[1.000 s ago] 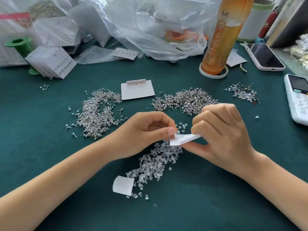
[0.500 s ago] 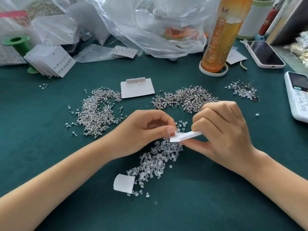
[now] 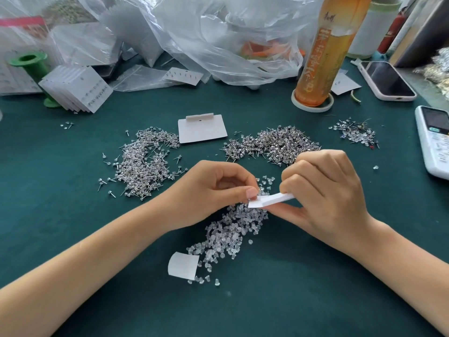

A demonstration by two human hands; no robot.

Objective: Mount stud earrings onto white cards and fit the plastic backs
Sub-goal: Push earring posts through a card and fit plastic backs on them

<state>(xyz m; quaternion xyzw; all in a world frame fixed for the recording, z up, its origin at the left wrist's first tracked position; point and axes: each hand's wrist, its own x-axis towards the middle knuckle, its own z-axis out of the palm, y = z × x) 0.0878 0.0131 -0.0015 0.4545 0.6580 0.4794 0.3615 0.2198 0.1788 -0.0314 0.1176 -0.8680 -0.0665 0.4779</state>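
Note:
My right hand pinches a white card edge-on, held just above a heap of clear plastic backs. My left hand has thumb and forefinger pressed together at the card's left end; whatever small piece they hold is hidden. Two heaps of silver stud earrings lie beyond: one on the left, one in the middle. A blank white card lies flat between them. A small curled paper piece sits at the near end of the backs.
A stack of filled cards leans by a green spool at back left. Plastic bags fill the back. An orange drink bottle, a phone, a remote and a small mixed pile occupy the right.
Both hands stay together at the card with only slight shifts; the card has tilted a little flatter in my right hand.

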